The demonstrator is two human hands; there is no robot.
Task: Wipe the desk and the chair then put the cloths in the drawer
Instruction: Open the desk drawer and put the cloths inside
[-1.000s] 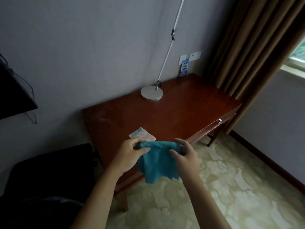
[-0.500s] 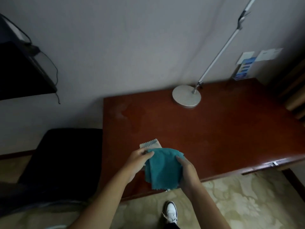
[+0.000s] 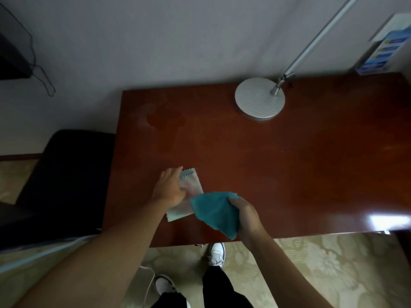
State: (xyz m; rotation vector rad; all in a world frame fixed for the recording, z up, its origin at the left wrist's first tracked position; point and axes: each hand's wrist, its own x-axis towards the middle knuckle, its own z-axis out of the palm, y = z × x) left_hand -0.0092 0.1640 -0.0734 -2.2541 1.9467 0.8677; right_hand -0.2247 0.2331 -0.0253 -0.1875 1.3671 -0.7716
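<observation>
The big red-brown tabletop [image 3: 278, 163] fills the middle, with faint marks near its 10 o'clock corner. A black chair [image 3: 64, 178] sits beside it at 9 o'clock. A round silver lamp base [image 3: 259, 98] stands at 1 o'clock. The right hand [image 3: 249, 215] is closed around a blue cloth [image 3: 213, 210], which hangs bunched above the front edge at 6 o'clock. The left hand [image 3: 170, 187] lies with fingers spread on a pale cloth [image 3: 189, 192] lying flat on the tabletop, just beside the blue one. Both cloths look soft, thin and light, so they will fold and crumple easily. I would grab each by a bunched middle, not a floppy corner. A small drawer knob [image 3: 198, 245] shows under the front edge. The drawer looks shut, so I cannot tell what is inside.
</observation>
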